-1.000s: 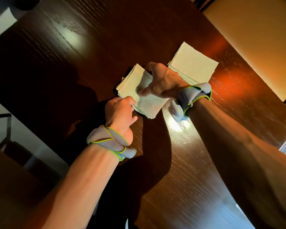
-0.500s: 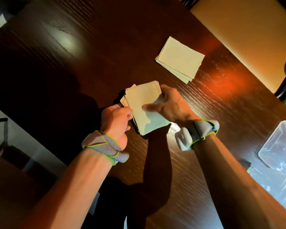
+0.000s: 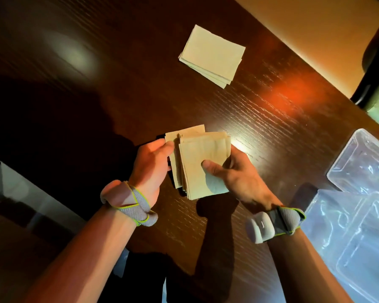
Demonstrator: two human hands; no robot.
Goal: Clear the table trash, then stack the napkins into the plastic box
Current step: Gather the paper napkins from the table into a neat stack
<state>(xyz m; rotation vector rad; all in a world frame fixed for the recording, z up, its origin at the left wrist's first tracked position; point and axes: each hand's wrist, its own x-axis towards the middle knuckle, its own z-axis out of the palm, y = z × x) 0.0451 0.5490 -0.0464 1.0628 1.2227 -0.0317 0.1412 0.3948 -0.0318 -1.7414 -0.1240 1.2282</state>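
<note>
A: Nearest to us, what do we see?

B: Our two forearms, each with a grey wrist strap edged in yellow-green. Past them, our left hand (image 3: 150, 162) pinches the left edge of a bundle of napkins (image 3: 202, 165), thumb on top. Our right hand (image 3: 239, 178) clamps the same bundle from the right, thumb pressed across its top sheet and fingers curled beneath.

A: Is the bundle on the table?

B: We hold it above the dark wooden table (image 3: 118, 95), its sheets fanned slightly out of line. We cannot tell if the lower edge touches the wood.

A: And to our right?

B: The clear plastic box (image 3: 363, 162) sits on the table near the right edge of the view. A second clear plastic piece (image 3: 354, 237) lies just in front of it, nearer to us. Both are apart from the bundle.

A: Farther out?

B: A second pile of napkins (image 3: 212, 54) lies flat on the table, well apart from our hands, with the lower sheets peeking out along its near edge.
</note>
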